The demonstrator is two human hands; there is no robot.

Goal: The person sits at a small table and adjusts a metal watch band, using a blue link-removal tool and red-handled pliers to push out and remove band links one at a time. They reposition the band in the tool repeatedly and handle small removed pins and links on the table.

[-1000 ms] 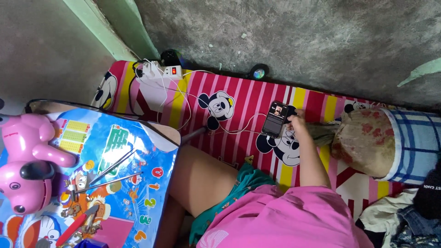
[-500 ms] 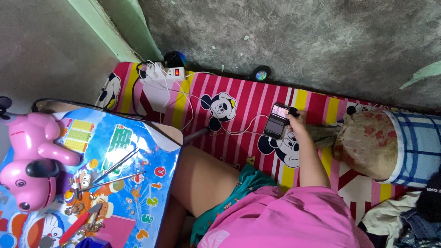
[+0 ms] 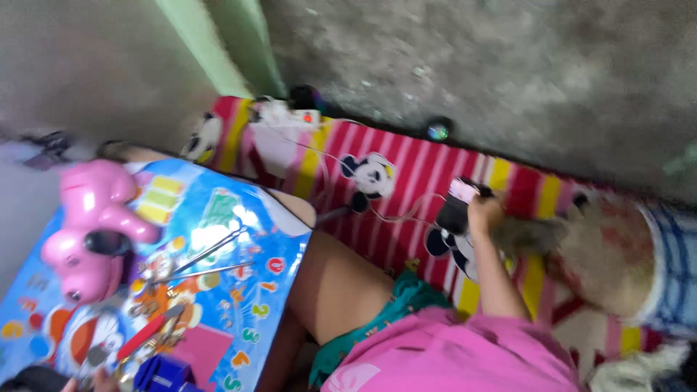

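Observation:
My right hand reaches out over a red, pink and yellow striped mat and grips a small dark device with a pink top, held tilted up off the mat. A thin white cable runs from the device towards a white power strip at the mat's far end. Only a sliver of what seems to be my left hand shows at the bottom left edge, beside tools on a small table. The picture is blurred.
A blue cartoon-printed table stands at the left with a pink toy dog, metal tweezers, a red-handled tool and a blue box. A worn round cushion lies right of the device. A concrete wall rises behind.
My right hand has tipped the dark device up from lying flat on the mat. The view has swung, and everything is more blurred.

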